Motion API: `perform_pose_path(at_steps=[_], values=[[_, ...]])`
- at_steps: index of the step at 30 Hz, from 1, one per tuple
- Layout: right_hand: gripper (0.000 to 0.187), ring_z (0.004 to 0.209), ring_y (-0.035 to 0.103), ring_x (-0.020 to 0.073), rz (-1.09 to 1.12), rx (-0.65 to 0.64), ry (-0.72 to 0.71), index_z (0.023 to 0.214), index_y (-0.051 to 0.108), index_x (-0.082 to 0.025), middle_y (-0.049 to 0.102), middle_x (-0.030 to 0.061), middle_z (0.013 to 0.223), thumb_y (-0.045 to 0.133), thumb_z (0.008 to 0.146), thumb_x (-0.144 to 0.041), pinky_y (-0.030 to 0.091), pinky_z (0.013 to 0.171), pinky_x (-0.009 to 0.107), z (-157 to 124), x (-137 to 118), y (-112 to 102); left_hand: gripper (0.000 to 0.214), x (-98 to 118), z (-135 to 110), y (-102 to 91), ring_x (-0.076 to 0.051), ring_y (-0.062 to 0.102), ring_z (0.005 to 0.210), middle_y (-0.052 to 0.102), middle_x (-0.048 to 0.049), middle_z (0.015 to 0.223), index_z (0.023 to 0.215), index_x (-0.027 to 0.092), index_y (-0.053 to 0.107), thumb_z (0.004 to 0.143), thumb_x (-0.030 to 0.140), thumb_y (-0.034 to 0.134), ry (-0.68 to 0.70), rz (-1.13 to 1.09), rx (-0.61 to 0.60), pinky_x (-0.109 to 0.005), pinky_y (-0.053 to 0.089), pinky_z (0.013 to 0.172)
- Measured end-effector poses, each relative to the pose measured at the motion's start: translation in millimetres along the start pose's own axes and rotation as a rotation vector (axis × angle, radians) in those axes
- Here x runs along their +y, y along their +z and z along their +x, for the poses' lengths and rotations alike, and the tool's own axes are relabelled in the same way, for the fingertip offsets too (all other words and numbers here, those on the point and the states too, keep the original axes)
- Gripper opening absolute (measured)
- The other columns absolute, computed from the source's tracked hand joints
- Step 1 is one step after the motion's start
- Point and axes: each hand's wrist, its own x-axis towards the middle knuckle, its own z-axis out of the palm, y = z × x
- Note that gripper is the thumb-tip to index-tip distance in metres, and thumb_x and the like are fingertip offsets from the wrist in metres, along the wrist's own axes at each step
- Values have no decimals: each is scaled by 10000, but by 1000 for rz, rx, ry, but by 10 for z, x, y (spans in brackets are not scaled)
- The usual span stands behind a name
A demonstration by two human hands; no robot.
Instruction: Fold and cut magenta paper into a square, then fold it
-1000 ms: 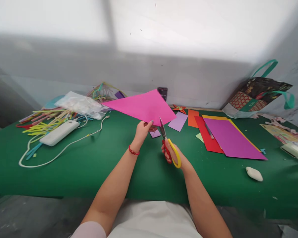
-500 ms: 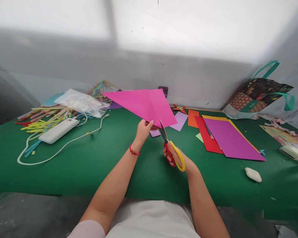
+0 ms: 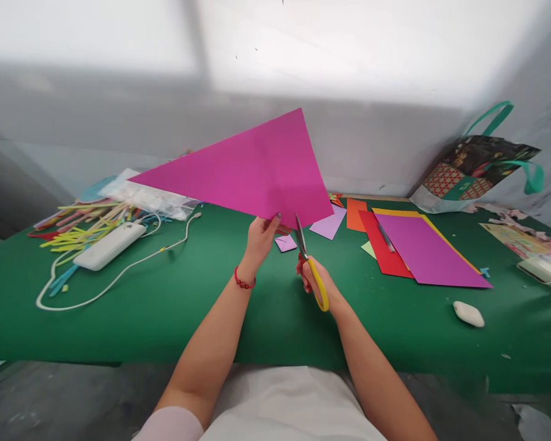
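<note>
Tilts pink sheet [image 3: 252,168] steeper than before, left hand [image 3: 259,239] pinching its near edge, right hand [image 3: 314,285] gripping scissors [image 3: 305,254] there.

A pink sheet [image 3: 252,168] is held raised by the left hand [image 3: 259,239]. Scissors [image 3: 307,260] are gripped in the right hand [image 3: 319,283], blades at the sheet's lower edge.

Magenta paper sheet [image 3: 257,171] — held tilted above table; yellow-handled scissors [image 3: 308,260] — blades at lower edge.
</note>
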Motion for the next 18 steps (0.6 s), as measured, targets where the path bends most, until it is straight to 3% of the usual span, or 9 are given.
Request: perform_pose_path(at_steps=[5, 10, 14, 18], values=[[494, 380, 350, 72, 62, 87, 16, 725, 461, -212, 373, -77, 491, 427, 702, -704, 329, 376, 220, 11, -40, 18, 307, -19, 13, -26, -239, 671, 659, 640, -45, 541, 715, 163, 583, 762, 462, 531, -74, 2, -28, -345, 546, 591], [498, 350, 337, 73, 176, 138, 120, 676, 464, -208, 364, -78, 427, 461, 683, -706, 304, 351, 220, -10, -95, 40, 389, -56, 17, -58, -191, 624, 496, 593, -58, 469, 509, 144, 552, 776, 417, 476, -285, -39, -216, -321, 531, 569], [479, 327, 329, 72, 235, 183, 166, 659, 457, -208, 371, -81, 410, 507, 669, -685, 296, 337, 223, -16, -111, 50, 337, -63, 4, -40, -175, 626, 510, 611, -66, 516, 565, 122, 577, 743, 402, 518, -381, -52, -254, -281, 513, 543], [473, 322, 331, 74, 230, 200, 166, 647, 451, -209, 362, -83, 396, 499, 680, -678, 303, 332, 220, -9, -107, 61, 268, -69, -9, 1, -189, 652, 592, 662, -88, 666, 692, 108, 596, 681, 375, 608, -363, -82, -241, -264, 503, 525]])
